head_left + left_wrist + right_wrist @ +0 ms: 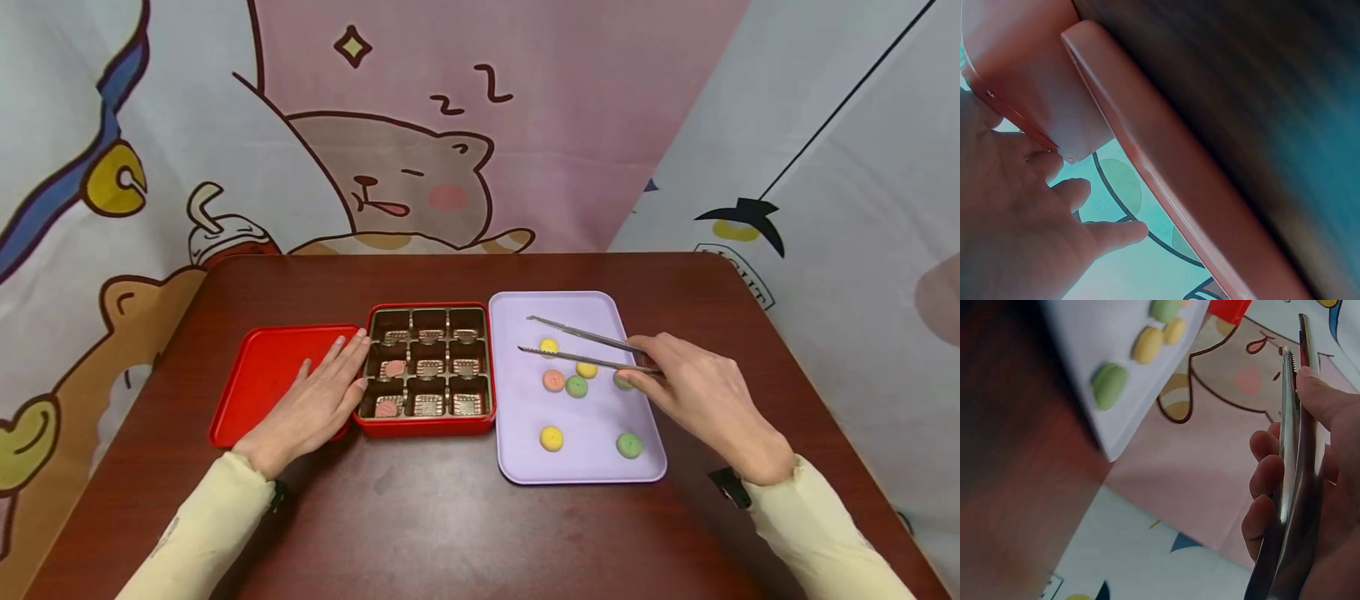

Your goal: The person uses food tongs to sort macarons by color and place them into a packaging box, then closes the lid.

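In the head view my right hand (697,396) holds metal tongs (588,335), their two arms spread apart over a lilac tray (525,458). Nothing sits between the tips. Small macaron-like sweets lie on the tray: yellow ones (551,438), green ones (629,445) and a pink one (553,380). One green sweet is partly hidden by the right hand. My left hand (318,404) lies with extended fingers along the left rim of a red box (427,427). Its dark divided insert holds two pink sweets (394,368) in the left column, in the middle and front compartments.
A red lid (262,375) lies left of the box, partly under the left hand. The box stands between lid and tray, close beside both. All rest on a brown wooden table (420,533). A cartoon-printed cloth (600,125) hangs behind the table.
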Tool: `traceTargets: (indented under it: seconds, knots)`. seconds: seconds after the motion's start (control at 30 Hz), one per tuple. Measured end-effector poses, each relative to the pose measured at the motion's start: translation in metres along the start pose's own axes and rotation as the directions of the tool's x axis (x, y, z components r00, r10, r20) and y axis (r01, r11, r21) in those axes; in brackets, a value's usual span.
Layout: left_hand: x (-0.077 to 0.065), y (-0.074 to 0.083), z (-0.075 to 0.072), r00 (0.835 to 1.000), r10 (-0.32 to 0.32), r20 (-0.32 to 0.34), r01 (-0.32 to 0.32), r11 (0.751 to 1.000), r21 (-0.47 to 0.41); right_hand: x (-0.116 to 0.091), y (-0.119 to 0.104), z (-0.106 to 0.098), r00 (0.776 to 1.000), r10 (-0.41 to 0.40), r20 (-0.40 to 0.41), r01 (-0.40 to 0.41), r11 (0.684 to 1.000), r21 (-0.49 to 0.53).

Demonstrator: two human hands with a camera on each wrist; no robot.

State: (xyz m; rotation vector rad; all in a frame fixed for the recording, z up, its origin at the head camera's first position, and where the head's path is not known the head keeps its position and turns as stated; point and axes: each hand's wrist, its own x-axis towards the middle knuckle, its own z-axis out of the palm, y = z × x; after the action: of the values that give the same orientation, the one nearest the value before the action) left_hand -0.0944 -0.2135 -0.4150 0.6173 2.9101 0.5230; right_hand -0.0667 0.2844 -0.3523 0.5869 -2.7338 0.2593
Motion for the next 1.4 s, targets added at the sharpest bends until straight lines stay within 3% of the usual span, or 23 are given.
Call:
traceTargets:
  seconds: [0.3,0.5,0.7,1.4]
  knots:
    - [-0.002,-0.001,-0.001,1.000,-0.018,-0.002,0.018,1.000,-0.001,-0.021,0.016,0.002,0.999,0.036,0.016,-0.036,0.999,-0.013]
    - [-0.002,0.000,-0.002,1.000,-0.022,-0.005,0.022,1.000,0.004,-0.029,0.022,0.003,0.996,0.033,0.084,-0.031,0.999,-0.028]
    - [-0.002,-0.001,-0.002,1.000,-0.017,-0.002,0.017,1.000,0.002,-0.032,0.026,0.004,0.991,0.015,0.132,-0.010,0.999,-0.034]
    - [0.000,0.000,0.000,1.000,-0.004,-0.003,0.004,1.000,-0.012,-0.029,0.030,0.014,0.987,-0.059,0.147,0.074,0.992,-0.098]
